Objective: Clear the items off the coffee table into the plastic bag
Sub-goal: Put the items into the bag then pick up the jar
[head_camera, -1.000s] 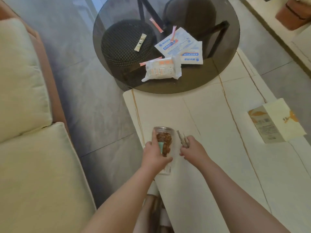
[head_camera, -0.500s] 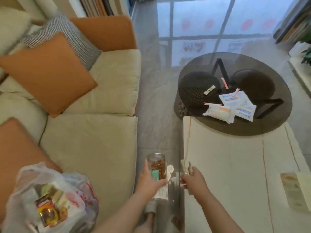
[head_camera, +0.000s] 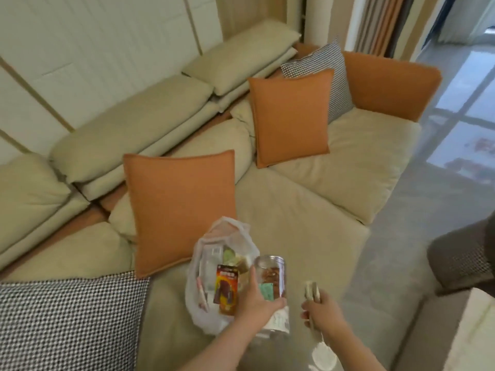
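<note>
Head view: the left hand [head_camera: 258, 299] grips a clear jar [head_camera: 272, 286] just right of the plastic bag [head_camera: 214, 279], which slumps open on the sofa [head_camera: 308, 223]. The right hand [head_camera: 322, 311], further right, pinches small packets [head_camera: 311, 290]. Best to lower the jar upright into the bag's mouth, then drop in the packets

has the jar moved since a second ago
Yes. The jar, gripped by the left hand, was over the coffee table; now it is off it, over the sofa, beside the plastic bag.
</note>
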A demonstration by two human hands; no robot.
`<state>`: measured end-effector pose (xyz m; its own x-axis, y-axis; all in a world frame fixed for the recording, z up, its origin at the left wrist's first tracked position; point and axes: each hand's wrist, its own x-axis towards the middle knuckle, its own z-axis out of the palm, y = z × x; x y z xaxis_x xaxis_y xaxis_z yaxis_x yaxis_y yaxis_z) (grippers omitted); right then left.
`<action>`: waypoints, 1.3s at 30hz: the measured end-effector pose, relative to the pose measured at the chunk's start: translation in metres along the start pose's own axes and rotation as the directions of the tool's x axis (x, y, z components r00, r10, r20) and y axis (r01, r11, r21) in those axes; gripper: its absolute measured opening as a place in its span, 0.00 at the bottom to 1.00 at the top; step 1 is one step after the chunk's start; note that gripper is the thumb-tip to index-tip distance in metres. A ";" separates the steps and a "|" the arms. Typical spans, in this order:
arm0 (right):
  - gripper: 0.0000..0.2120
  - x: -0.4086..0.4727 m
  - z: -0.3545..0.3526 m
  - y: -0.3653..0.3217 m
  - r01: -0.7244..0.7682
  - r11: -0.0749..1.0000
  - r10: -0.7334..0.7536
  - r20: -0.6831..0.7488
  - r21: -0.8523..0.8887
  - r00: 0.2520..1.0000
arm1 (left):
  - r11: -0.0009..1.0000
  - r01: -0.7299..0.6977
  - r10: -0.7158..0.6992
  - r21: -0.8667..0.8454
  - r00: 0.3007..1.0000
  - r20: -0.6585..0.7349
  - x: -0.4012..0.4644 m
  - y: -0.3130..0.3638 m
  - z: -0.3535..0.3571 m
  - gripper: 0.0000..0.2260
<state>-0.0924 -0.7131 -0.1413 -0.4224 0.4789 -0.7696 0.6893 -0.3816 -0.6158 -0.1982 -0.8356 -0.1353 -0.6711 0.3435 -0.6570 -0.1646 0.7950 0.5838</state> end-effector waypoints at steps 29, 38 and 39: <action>0.21 0.112 0.143 -0.017 0.059 0.775 -0.054 0.027 -0.630 0.998 | 0.976 0.145 -0.113 0.162 0.974 -0.196 0.122 -0.105 -0.068 0.57; 0.15 0.093 0.123 -0.021 0.158 0.773 -0.299 -0.133 -0.614 0.945 | 0.849 0.115 0.017 0.517 0.970 -0.244 0.111 -0.090 -0.085 0.42; 0.15 0.091 0.118 -0.020 0.159 0.773 -0.307 -0.143 -0.614 0.941 | 0.805 0.104 0.062 0.584 0.964 -0.257 0.109 -0.091 -0.089 0.39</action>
<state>-0.2144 -0.7547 -0.2190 -0.5250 0.6805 -0.5112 0.8271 0.2664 -0.4949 -0.3204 -0.9148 -0.2179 -0.8433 0.2520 -0.4746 0.2199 0.9677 0.1231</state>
